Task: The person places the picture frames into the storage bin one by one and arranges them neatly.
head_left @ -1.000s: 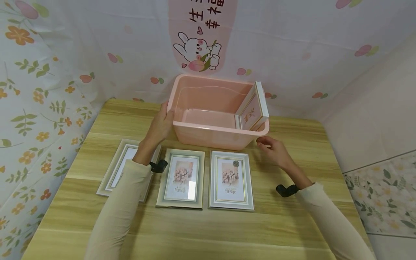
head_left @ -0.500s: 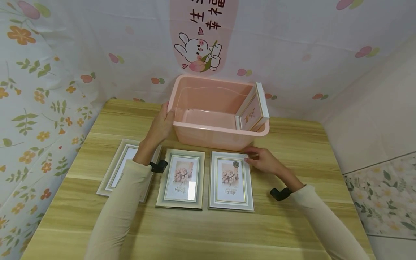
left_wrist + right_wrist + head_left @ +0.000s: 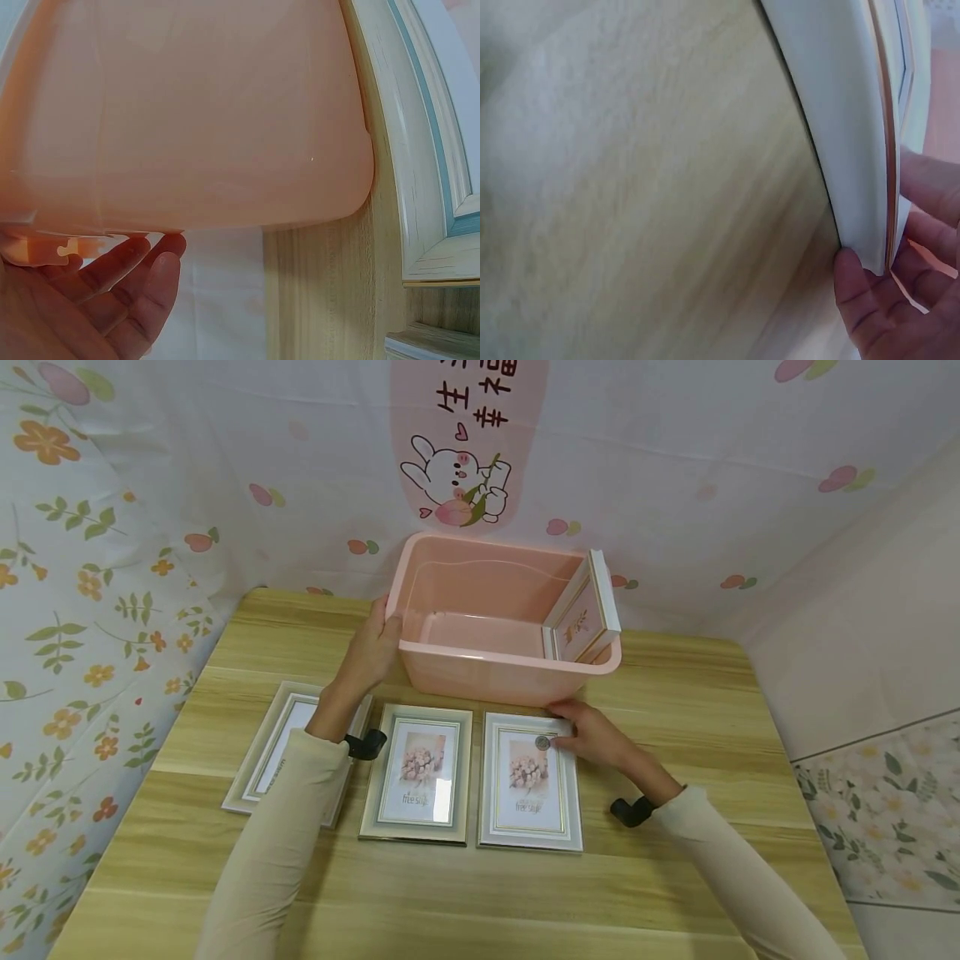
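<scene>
In the head view, a pink plastic bin (image 3: 487, 681) stands at the back of the table, and my left hand (image 3: 367, 647) holds its left rim. The left wrist view has those fingers (image 3: 154, 296) curled under the rim. My right hand (image 3: 596, 735) grips the top right corner of a white picture frame (image 3: 528, 785) lying in front of the bin. From the right wrist, fingers (image 3: 855, 289) wrap that frame's edge (image 3: 847, 135). A round sticker (image 3: 543, 742) shows beside the thumb. Another white frame (image 3: 581, 622) stands upright inside the bin's right end.
A cream-gold picture frame (image 3: 417, 777) lies just left of the gripped one. Further left is another frame (image 3: 255, 768), partly covered by my left forearm. The wooden table (image 3: 480, 902) meets a printed curtain (image 3: 315, 485) behind the bin.
My right hand has moved left from beside the bin to the white picture frame and taken hold of its corner. That frame has shifted slightly. My left hand has stayed on the bin.
</scene>
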The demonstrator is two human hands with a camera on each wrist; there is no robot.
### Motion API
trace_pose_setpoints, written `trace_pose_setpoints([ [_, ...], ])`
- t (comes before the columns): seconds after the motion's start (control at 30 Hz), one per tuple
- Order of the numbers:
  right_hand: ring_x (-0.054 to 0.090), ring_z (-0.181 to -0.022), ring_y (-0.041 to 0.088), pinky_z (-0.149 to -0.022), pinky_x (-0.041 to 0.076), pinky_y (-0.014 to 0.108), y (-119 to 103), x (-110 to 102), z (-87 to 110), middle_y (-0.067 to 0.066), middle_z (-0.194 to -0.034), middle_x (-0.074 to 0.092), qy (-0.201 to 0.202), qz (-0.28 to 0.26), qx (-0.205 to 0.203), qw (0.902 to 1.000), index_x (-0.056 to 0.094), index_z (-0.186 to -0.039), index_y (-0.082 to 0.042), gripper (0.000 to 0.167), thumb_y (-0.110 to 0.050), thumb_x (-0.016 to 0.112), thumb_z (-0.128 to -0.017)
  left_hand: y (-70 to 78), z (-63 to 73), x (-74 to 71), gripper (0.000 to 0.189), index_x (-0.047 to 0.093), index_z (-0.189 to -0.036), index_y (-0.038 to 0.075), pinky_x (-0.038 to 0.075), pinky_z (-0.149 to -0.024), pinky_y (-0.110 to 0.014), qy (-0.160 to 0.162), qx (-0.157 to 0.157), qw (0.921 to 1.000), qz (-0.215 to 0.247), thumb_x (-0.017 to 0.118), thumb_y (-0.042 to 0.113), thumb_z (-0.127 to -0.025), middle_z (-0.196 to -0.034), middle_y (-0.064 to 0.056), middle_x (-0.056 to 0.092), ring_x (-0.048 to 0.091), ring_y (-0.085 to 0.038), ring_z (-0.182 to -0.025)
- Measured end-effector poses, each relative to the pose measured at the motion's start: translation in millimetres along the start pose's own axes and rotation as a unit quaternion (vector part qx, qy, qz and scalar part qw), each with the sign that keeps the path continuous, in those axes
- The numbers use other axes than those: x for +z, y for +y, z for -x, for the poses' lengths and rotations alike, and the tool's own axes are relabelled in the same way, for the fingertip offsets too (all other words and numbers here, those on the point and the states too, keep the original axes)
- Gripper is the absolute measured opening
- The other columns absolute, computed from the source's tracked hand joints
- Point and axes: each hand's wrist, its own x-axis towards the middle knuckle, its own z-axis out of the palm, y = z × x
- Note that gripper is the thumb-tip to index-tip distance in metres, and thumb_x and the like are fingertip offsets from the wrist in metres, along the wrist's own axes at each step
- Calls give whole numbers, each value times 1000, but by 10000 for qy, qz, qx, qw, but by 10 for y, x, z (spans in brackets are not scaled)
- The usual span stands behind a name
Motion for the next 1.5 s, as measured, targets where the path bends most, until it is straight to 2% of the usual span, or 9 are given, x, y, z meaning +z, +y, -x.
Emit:
trace_pose_setpoints([
  [0.17, 58, -107, 28, -93, 48, 47, -23, 34, -14, 15, -115, 64, 54, 261, -15, 9996, 70, -105, -2, 23, -4, 77, -83, 6, 0, -3, 56, 26, -154, 9, 30, -111, -59, 16, -10, 10000, -8, 30, 35, -105, -145, -24, 46, 43, -39, -134],
  [0.33, 60, -109, 28, -95, 48, 47, -54, 25, -8, 14, -119, 65, -22, 562, 148, 9983, 69, -103, -6, 21, -8, 77, -84, 19, 0, -5, 55, 27, -153, 10, 31, -110, -59, 7, -65, 10000, -39, 30, 36, -105, -146, -24, 46, 43, -39, -134],
  [0.43, 62, -110, 26, -94, 49, 46, -86, -11, 4, 13, -123, 65, -117, 560, 331, 9978, 68, -103, -8, 21, -11, 77, -84, 20, 3, -7, 55, 26, -154, 10, 31, -110, -60, -21, -70, 9999, -88, 30, 36, -105, -147, -24, 45, 42, -40, -135],
  [0.57, 62, -99, 22, -87, 51, 42, -126, -78, 8, 9, -112, 67, -266, 175, 481, 9983, 65, -103, -9, 20, -12, 77, -86, 21, 7, -6, 55, 26, -154, 10, 31, -110, -60, -20, -65, 9999, -129, 30, 36, -105, -148, -25, 44, 42, -41, -135],
  [0.7, 58, -91, 18, -82, 50, 36, -130, -143, 3, 5, -101, 65, -370, -239, 364, 9984, 63, -102, -8, 20, -10, 75, -87, 15, 6, -4, 55, 26, -154, 11, 31, -111, -59, 5, -63, 9999, -135, 30, 37, -105, -147, -24, 44, 42, -40, -135],
  [0.87, 59, -95, 19, -83, 50, 34, -151, -229, -2, 9, -108, 67, -489, -610, 203, 9967, 66, -113, -5, 27, -12, 74, -89, 9, 1, -1, 56, 25, -155, 10, 30, -112, -58, -15, -29, 9999, -118, 30, 36, -105, -149, -23, 43, 40, -39, -137],
  [1.0, 61, -98, 19, -85, 51, 32, -205, -296, -11, 11, -115, 68, -649, -862, 223, 9939, 66, -122, -3, 36, -14, 74, -89, 8, 6, -3, 56, 25, -155, 11, 30, -112, -58, -14, -51, 9999, -131, 30, 36, -105, -149, -23, 43, 40, -39, -137],
  [1.27, 57, -87, 16, -74, 49, 26, -289, -375, -42, 4, -98, 65, -905, -1167, 357, 9884, 63, -130, -4, 43, -16, 74, -89, 0, 4, 1, 56, 26, -154, 12, 31, -110, -59, 13, -39, 9999, -139, 29, 37, -105, -147, -24, 45, 43, -39, -135],
  [1.5, 62, -87, 13, -76, 53, 26, -346, -402, -52, 7, -105, 68, -1269, -1575, 245, 9790, 63, -126, -5, 34, -15, 69, -94, 12, 11, 4, 55, 28, -153, 11, 32, -110, -58, 43, -3, 10000, -70, 30, 36, -105, -145, -24, 46, 44, -39, -133],
])
